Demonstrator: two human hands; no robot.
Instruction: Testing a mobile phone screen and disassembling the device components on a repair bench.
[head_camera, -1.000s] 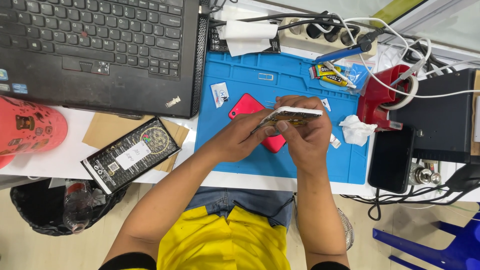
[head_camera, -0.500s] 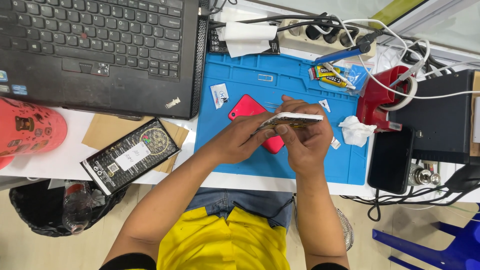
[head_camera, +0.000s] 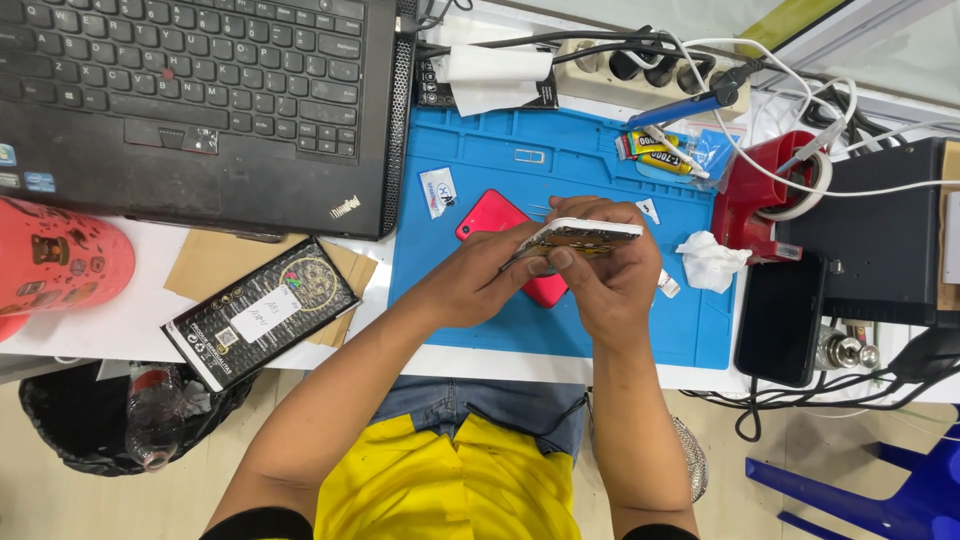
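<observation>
Both of my hands hold an opened phone body (head_camera: 585, 236) edge-up above the blue work mat (head_camera: 500, 160). My left hand (head_camera: 478, 282) grips its left end from below. My right hand (head_camera: 608, 275) wraps the right side, thumb pressed on the near edge. A red phone back cover (head_camera: 490, 220) lies flat on the mat under my hands, partly hidden by them. Thin metal tweezers (head_camera: 538, 209) rest just beyond the cover.
A black laptop (head_camera: 200, 100) sits at the left, with a black boxed item (head_camera: 262, 312) on brown cardboard and a red container (head_camera: 55, 260). At the right are a black phone (head_camera: 781, 317), a red tape dispenser (head_camera: 765, 195), a crumpled tissue (head_camera: 708, 260), a glue tube (head_camera: 660, 155) and a power strip (head_camera: 640, 65).
The phone body has shifted slightly in my hands, and my right thumb has moved along its near edge. Nothing else has moved.
</observation>
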